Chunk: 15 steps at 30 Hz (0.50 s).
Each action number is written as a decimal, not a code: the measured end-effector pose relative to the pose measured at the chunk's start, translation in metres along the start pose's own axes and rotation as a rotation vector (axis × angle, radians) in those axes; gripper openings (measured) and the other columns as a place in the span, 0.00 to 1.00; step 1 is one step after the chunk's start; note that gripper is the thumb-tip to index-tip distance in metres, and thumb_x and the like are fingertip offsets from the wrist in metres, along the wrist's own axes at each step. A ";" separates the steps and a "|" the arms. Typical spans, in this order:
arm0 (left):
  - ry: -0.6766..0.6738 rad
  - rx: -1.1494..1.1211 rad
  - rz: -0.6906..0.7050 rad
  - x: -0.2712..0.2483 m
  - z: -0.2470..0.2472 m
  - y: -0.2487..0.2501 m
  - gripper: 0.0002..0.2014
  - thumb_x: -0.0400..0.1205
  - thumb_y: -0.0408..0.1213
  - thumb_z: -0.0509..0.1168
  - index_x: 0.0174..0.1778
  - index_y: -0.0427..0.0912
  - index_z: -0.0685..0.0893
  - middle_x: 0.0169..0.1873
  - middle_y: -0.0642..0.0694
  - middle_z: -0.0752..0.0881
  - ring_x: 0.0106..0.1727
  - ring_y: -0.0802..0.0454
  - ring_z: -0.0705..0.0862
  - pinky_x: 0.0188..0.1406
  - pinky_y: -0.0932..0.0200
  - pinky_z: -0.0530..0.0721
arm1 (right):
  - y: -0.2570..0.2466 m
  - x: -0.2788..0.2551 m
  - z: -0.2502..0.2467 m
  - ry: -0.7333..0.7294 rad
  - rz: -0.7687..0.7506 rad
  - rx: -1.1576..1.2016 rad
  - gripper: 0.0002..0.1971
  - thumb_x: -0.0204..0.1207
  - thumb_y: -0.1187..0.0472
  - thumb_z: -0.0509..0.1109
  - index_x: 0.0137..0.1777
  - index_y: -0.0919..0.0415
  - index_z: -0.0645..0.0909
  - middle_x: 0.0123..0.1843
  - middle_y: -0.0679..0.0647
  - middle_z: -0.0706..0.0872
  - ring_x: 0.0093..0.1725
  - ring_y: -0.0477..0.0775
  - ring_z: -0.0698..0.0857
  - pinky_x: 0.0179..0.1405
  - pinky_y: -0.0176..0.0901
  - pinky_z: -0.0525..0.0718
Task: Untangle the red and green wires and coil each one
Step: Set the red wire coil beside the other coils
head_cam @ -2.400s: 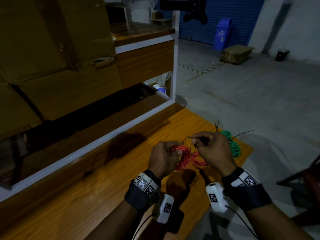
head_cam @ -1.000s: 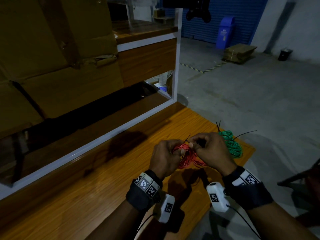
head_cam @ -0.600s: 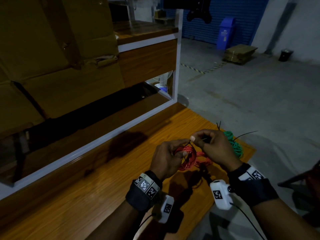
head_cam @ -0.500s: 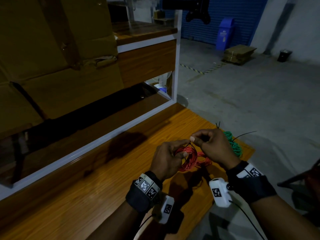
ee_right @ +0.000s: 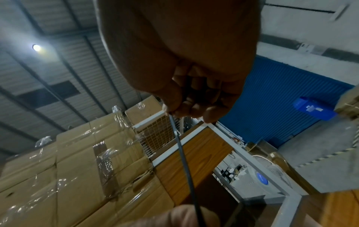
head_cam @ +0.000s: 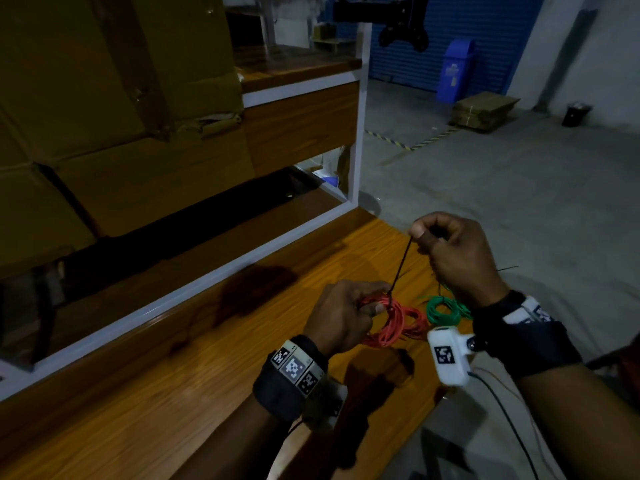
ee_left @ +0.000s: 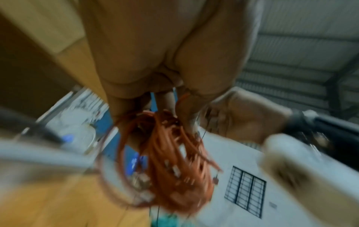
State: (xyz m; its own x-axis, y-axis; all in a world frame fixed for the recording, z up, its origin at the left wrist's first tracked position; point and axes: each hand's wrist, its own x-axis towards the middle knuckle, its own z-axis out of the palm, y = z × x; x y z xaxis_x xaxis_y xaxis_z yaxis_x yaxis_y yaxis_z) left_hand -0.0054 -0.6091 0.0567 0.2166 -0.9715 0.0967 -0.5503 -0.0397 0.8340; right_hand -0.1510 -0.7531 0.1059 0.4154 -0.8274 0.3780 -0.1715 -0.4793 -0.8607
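Observation:
A coil of red wire (head_cam: pixel 393 322) (ee_left: pixel 170 165) hangs in my left hand (head_cam: pixel 343 315), whose fingers (ee_left: pixel 182 110) curl round its top just above the wooden table (head_cam: pixel 173 393). A thin black tie (head_cam: pixel 401 265) (ee_right: pixel 182 153) runs taut from the red coil up to my right hand (head_cam: pixel 446 251), which pinches its end between thumb and fingertips (ee_right: pixel 170 110). The green wire coil (head_cam: pixel 443 310) lies on the table near the right edge, under my right wrist, with a black tie sticking out of it.
Taped cardboard boxes (head_cam: pixel 104 116) (ee_right: pixel 68 169) fill the shelf unit behind the table. The table's right edge drops to a concrete floor (head_cam: pixel 502 202). Far off stand a blue bin (head_cam: pixel 453 69) and a flat stack of cardboard (head_cam: pixel 483 110).
My right hand has risen up and away from the red coil, drawing the black tie out taut. The left hand keeps its hold on the coil. The green coil has not moved.

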 end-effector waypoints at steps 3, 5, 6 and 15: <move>0.012 -0.051 0.005 -0.003 0.003 0.000 0.19 0.88 0.37 0.69 0.75 0.48 0.84 0.74 0.51 0.83 0.76 0.51 0.80 0.69 0.48 0.86 | -0.005 0.002 -0.004 0.011 0.041 0.119 0.08 0.82 0.57 0.73 0.40 0.53 0.87 0.38 0.56 0.89 0.40 0.58 0.89 0.43 0.54 0.87; 0.024 -0.064 0.002 -0.003 0.001 0.000 0.18 0.88 0.38 0.69 0.75 0.48 0.84 0.74 0.51 0.84 0.74 0.50 0.82 0.68 0.46 0.86 | -0.011 -0.002 -0.002 -0.057 0.119 0.262 0.10 0.87 0.62 0.68 0.43 0.58 0.85 0.43 0.59 0.90 0.47 0.56 0.90 0.49 0.58 0.88; 0.023 -0.062 0.000 -0.003 0.000 0.000 0.18 0.88 0.38 0.69 0.75 0.48 0.84 0.73 0.51 0.84 0.71 0.49 0.85 0.65 0.44 0.88 | -0.015 -0.004 0.000 -0.118 0.182 0.349 0.10 0.89 0.62 0.64 0.45 0.59 0.83 0.46 0.60 0.90 0.52 0.58 0.91 0.53 0.59 0.88; 0.019 -0.101 0.015 -0.017 0.012 -0.010 0.16 0.88 0.38 0.68 0.73 0.52 0.86 0.73 0.57 0.83 0.77 0.63 0.77 0.72 0.56 0.82 | -0.013 -0.009 0.014 -0.087 0.372 0.561 0.12 0.91 0.67 0.58 0.44 0.60 0.74 0.25 0.50 0.74 0.23 0.50 0.73 0.29 0.46 0.80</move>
State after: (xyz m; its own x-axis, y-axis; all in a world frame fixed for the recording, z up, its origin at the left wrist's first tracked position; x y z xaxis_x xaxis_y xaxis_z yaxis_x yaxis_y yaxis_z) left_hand -0.0134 -0.5952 0.0405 0.2244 -0.9672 0.1191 -0.4700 -0.0003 0.8826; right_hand -0.1404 -0.7353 0.1090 0.4929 -0.8700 0.0142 0.1633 0.0764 -0.9836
